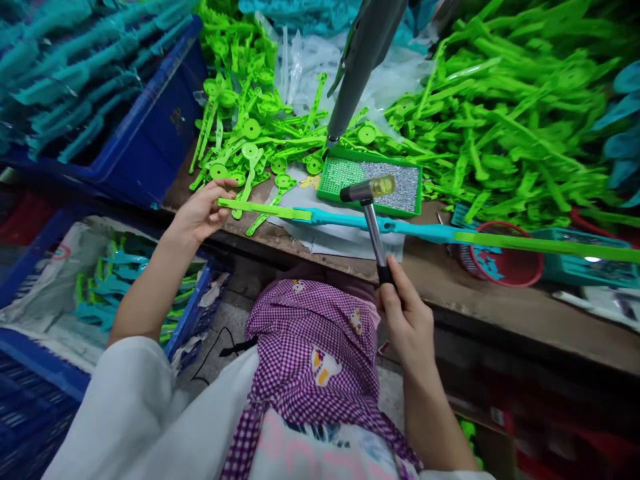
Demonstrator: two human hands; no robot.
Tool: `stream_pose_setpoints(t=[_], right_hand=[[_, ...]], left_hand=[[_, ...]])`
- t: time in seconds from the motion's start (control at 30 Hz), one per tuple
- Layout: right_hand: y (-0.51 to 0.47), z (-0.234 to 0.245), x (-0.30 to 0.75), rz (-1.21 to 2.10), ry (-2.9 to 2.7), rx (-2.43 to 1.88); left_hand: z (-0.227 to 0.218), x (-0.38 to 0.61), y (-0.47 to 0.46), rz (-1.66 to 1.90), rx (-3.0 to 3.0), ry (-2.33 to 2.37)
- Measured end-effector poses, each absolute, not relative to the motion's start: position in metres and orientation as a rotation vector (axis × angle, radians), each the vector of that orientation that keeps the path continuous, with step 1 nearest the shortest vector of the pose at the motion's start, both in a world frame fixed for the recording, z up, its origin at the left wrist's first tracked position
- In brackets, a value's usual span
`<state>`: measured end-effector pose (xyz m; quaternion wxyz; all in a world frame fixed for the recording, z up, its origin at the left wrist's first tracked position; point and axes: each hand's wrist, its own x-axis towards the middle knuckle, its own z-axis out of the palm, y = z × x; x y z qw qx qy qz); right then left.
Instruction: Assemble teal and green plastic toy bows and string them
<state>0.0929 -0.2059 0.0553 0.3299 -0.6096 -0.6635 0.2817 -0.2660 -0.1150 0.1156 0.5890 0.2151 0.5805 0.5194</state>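
Observation:
My left hand point(203, 212) pinches the green end of a long plastic strip point(345, 219), with a blue middle and green ends. The strip stretches level across the bench front and runs out at the right edge of the view. My right hand point(407, 317) is closed around the black grip of a small mallet point(374, 230). The mallet's head, with a yellowish clear face, is raised and overlaps the green tray point(371, 212) behind it. Small grey metal pieces point(403, 181) fill the tray's right part. The mallet's shaft crosses in front of the strip.
Loose green plastic parts point(250, 140) and a larger green heap point(500, 120) cover the back. A dark machine arm point(360, 67) points down behind the tray. Blue bins point(150, 147) stand left. A red basket point(535, 263) and a teal tray point(555, 267) sit right.

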Motion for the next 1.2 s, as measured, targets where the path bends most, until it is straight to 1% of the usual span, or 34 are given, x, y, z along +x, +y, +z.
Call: stream_pose_setpoints(t=[0.1, 0.2, 0.43, 0.5, 0.57, 0.7, 0.87, 1.0, 1.13, 1.2], right_hand=[[-0.209, 0.056, 0.09, 0.799, -1.688, -1.622], [-0.214, 0.053, 0.084, 0.762, -1.768, -1.604], [-0.227, 0.011, 0.052, 0.628, -2.183, -1.5], [-0.226, 0.001, 0.045, 0.561, -2.33, -1.538], [-0.223, -0.003, 0.04, 0.458, -2.457, -1.577], [-0.218, 0.007, 0.041, 0.32, -2.531, -1.566], [-0.219, 0.019, 0.043, 0.307, -2.455, -1.457], [-0.218, 0.014, 0.038, 0.317, -2.557, -1.521], [-0.223, 0.012, 0.06, 0.331, -2.43, -1.404], [-0.229, 0.012, 0.081, 0.26, -2.458, -1.344]], left_hand=[[0.111, -0.267, -0.118, 1.216, 0.555, 1.322], [0.094, -0.267, -0.136, 1.221, 0.665, 1.321], [0.005, -0.257, -0.203, 1.132, 0.822, 1.616], [-0.015, -0.252, -0.21, 1.072, 0.849, 1.693], [-0.025, -0.248, -0.21, 0.971, 0.9, 1.703], [-0.029, -0.247, -0.198, 0.857, 1.072, 1.647], [-0.032, -0.25, -0.193, 0.889, 1.114, 1.665], [-0.032, -0.247, -0.195, 0.889, 1.106, 1.685], [-0.018, -0.251, -0.189, 0.833, 0.885, 1.531], [-0.002, -0.258, -0.182, 0.782, 0.789, 1.413]])
